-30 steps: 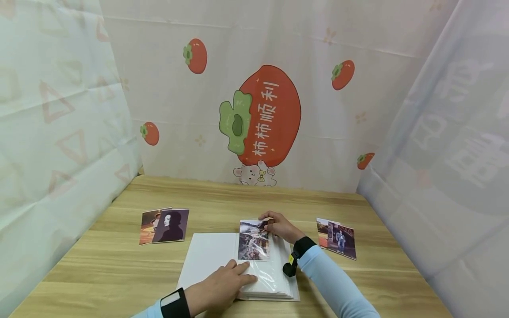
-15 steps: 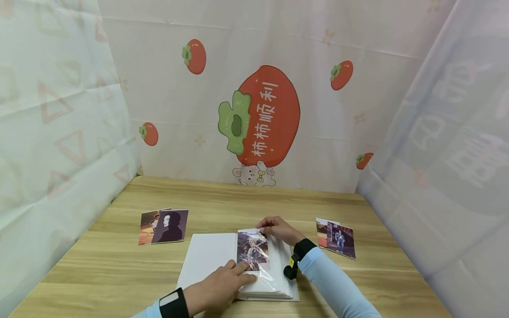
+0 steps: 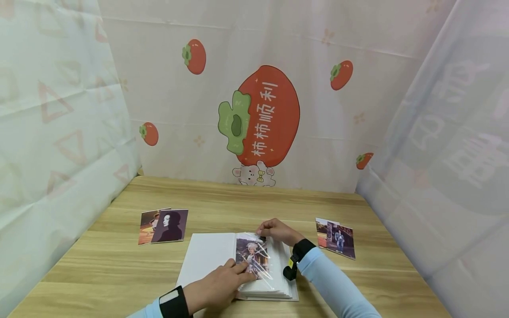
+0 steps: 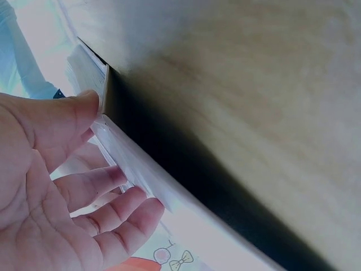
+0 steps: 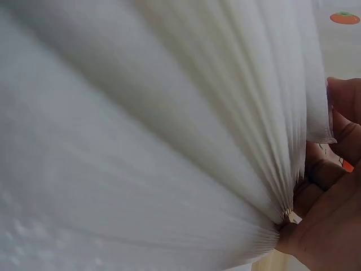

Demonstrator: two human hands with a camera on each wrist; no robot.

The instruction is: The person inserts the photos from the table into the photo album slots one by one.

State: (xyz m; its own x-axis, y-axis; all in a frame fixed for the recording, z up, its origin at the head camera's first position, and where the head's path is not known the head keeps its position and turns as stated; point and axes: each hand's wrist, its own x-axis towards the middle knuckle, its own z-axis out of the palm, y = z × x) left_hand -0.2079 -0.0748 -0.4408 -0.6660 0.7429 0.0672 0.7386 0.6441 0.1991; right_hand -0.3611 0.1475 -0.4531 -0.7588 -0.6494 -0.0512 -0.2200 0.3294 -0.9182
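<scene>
On the album page point(image 3: 277, 261), left fingers point(image 3: 240, 267) apart.

White album point(image 3: 210, 251), light-blue sleeves point(image 3: 336, 282), black wristbands point(image 3: 304, 249), streaky yellow-brown tabletop point(image 3: 99, 269), orange-red persimmons point(image 3: 278, 119) on white cloth point(image 3: 167, 88)

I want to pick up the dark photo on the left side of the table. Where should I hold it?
Try pinching the right edge of the dark photo, coming from the right. That edge lies over bare table, while its left part overlaps the other photo, so grabbing there might catch both. It looks flat, so a fingernail under the edge may help.
</scene>
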